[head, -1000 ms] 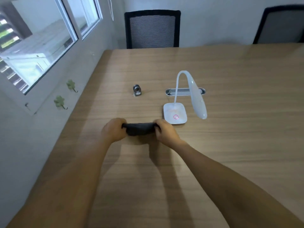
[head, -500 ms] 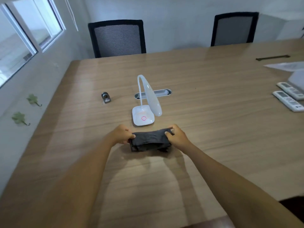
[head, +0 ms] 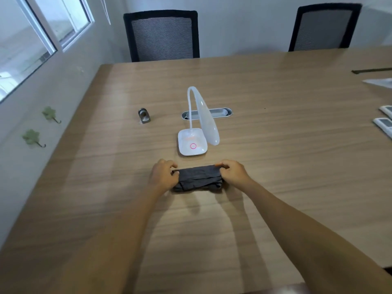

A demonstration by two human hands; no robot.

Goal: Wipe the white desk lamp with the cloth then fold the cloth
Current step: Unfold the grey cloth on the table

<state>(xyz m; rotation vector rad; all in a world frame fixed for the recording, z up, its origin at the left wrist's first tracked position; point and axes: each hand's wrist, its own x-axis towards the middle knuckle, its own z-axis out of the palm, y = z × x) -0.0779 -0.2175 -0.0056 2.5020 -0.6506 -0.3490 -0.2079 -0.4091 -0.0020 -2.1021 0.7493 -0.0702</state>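
A dark grey cloth (head: 198, 181) lies folded into a short band on the wooden table (head: 275, 145), just in front of the white desk lamp (head: 194, 141). The lamp stands upright, its bent neck curving over and its head hanging down to the right of the square base with a pink ring. My left hand (head: 163, 176) pinches the cloth's left end and my right hand (head: 233, 174) pinches its right end. Both hands rest low on the table.
A small metal object (head: 144, 117) sits left of the lamp, and an oval cable slot (head: 220, 113) lies behind it. White remotes (head: 385, 124) and papers lie at the right edge. Two black mesh chairs (head: 162, 35) stand at the far side; a wall with windows runs along the left.
The cloth has been lowered and flattened onto the table into a neater folded band. My hands stay at its ends. The camera view has shifted.
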